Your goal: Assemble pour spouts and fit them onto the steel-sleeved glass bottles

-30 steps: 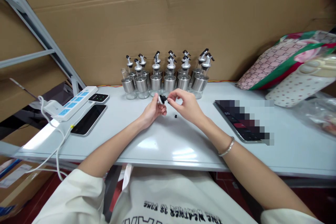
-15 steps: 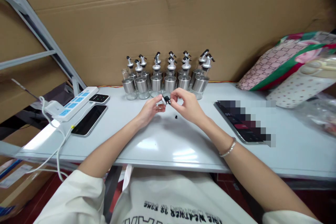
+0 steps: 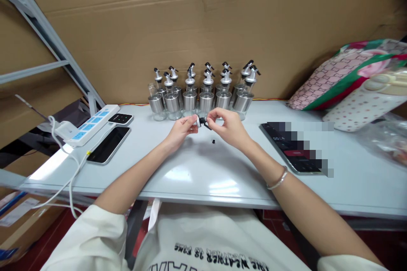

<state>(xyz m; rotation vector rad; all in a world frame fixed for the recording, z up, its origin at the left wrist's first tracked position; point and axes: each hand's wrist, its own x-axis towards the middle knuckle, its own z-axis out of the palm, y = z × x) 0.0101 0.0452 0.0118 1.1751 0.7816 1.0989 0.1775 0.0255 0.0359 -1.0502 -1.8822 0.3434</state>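
Observation:
Between my two hands, above the table, is a silver and black pour spout [image 3: 201, 121]. My left hand [image 3: 182, 132] pinches its silver end. The fingers of my right hand [image 3: 227, 126] are closed on its black end, and what lies under the fingertips is partly hidden. A small black piece [image 3: 213, 141] lies on the table just below the right hand. Behind the hands stand several glass bottles with steel sleeves [image 3: 206, 102], most topped with silver spouts and black levers. The front left bottle [image 3: 155, 103] has an open neck without a spout.
On the left lie a power strip [image 3: 95, 125], a small black-faced device [image 3: 121, 119], a phone [image 3: 109, 145] and white cables [image 3: 71, 178]. To the right are another phone [image 3: 288, 148], a dotted tumbler [image 3: 362, 103] and a patterned bag [image 3: 333, 78]. Cardboard [image 3: 178, 25] stands behind the table.
The spout has turned to lie more level between my hands, with more of its black part showing. Both hands have shifted only slightly.

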